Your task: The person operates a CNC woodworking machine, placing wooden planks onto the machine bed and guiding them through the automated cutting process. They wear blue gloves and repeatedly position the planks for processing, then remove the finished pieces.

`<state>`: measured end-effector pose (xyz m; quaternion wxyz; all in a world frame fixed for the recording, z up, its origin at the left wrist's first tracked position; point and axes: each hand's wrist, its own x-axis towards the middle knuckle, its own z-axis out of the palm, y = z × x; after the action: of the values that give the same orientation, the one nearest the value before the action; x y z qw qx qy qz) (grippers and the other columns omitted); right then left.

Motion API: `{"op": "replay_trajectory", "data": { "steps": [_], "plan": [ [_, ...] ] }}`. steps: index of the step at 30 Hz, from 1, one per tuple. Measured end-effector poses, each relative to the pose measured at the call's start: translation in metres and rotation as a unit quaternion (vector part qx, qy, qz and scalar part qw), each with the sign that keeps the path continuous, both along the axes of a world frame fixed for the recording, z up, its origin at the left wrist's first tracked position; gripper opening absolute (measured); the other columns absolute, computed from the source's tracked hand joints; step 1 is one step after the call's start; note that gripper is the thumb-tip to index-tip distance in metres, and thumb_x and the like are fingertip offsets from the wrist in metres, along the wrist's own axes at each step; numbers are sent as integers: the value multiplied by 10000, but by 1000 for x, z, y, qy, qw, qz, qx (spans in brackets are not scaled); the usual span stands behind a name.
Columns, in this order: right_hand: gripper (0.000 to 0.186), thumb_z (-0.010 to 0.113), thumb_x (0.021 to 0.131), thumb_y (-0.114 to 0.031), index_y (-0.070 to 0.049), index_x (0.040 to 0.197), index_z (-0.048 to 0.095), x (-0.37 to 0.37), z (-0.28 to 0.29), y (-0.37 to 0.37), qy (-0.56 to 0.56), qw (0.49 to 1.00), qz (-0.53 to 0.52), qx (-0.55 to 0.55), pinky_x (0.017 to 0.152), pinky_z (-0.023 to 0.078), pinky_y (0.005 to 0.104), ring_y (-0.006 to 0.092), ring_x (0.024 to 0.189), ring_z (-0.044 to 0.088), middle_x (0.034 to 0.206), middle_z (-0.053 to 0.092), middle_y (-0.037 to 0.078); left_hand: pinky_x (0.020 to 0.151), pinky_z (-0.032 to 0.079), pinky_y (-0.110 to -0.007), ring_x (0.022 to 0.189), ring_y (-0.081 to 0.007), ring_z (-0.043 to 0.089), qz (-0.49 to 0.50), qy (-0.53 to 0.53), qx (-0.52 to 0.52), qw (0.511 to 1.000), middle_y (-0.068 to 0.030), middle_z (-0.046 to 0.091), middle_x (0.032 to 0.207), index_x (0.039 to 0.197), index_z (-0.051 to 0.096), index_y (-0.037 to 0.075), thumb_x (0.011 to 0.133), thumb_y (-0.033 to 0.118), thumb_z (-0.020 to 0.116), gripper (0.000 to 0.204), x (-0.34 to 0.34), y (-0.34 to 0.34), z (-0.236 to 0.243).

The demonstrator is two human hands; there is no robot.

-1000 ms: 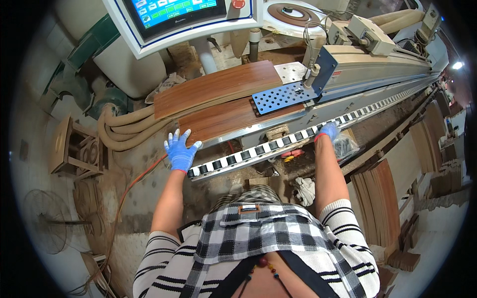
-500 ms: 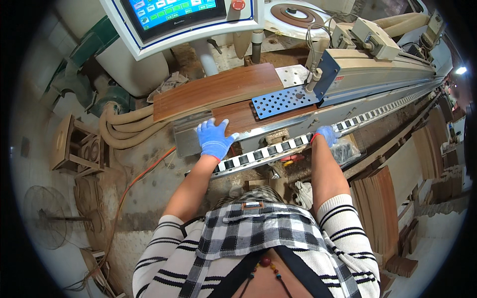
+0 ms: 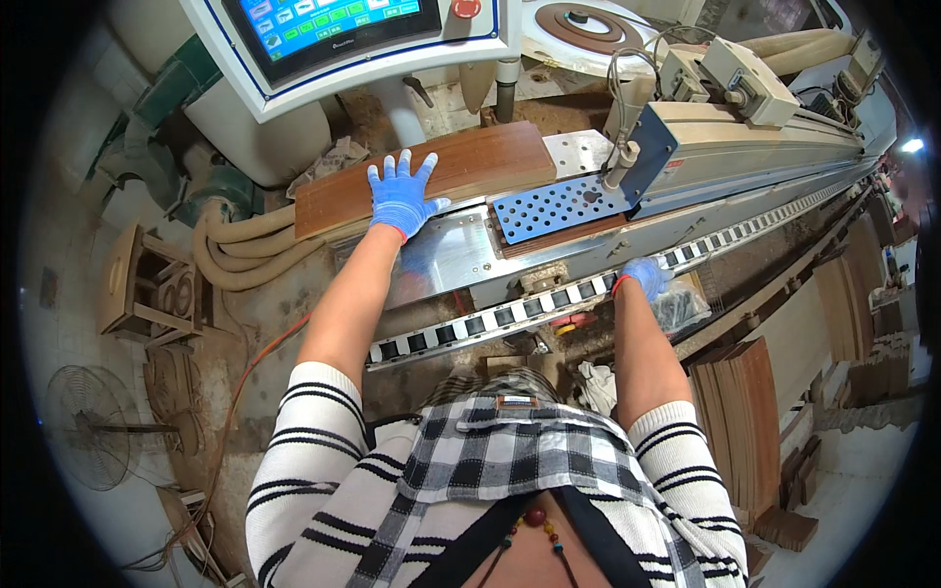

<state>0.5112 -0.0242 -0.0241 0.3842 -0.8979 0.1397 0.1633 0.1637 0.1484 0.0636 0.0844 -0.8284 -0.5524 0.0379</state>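
My left hand (image 3: 400, 196), in a blue glove with pale fingertips, lies open with spread fingers at the near edge of the upper stack of brown wood boards (image 3: 485, 157). My right hand (image 3: 642, 277), also gloved, is closed on the long roller rail (image 3: 470, 324); its fingertips are partly hidden. A lower brown board (image 3: 564, 241) shows under the blue perforated plate (image 3: 544, 208). Left of it, the bare metal bed (image 3: 446, 255) of the machine shows.
Above are a control panel (image 3: 240, 44), red button (image 3: 466, 8) and coil disc (image 3: 578, 24). Beige hoses (image 3: 240, 265), a wooden stand (image 3: 147, 289) and a fan (image 3: 83, 428) stand left. An orange hose (image 3: 274, 343) crosses the floor. Board stacks (image 3: 735, 421) lie right.
The lower board has slid right beneath the perforated plate, exposing the metal bed. My left hand has moved up and right onto the upper stack. My right hand stays by the rail.
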Motion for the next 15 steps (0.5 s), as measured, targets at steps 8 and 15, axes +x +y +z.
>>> {"op": "replay_trajectory", "data": {
  "steps": [8,15],
  "plan": [
    [553,461,920,-351,-98,1392,328,5,-7,-1,-15,1000,-9,14,900,459,464,357,1098,551,1261,496,172,1126,150,-495,1393,-343,221,-31,-33,21,999,-162,244,1513,1483,230,248,852,591,519,774,-9,6,-13],
    [542,436,922,-366,-110,1388,334,10,-8,2,-2,1000,-12,-11,902,461,466,361,1091,549,1244,497,169,1115,223,-445,1353,-329,307,-39,-8,25,999,-160,294,1489,1467,266,223,865,457,580,719,-16,-15,-14]
  ]
}}
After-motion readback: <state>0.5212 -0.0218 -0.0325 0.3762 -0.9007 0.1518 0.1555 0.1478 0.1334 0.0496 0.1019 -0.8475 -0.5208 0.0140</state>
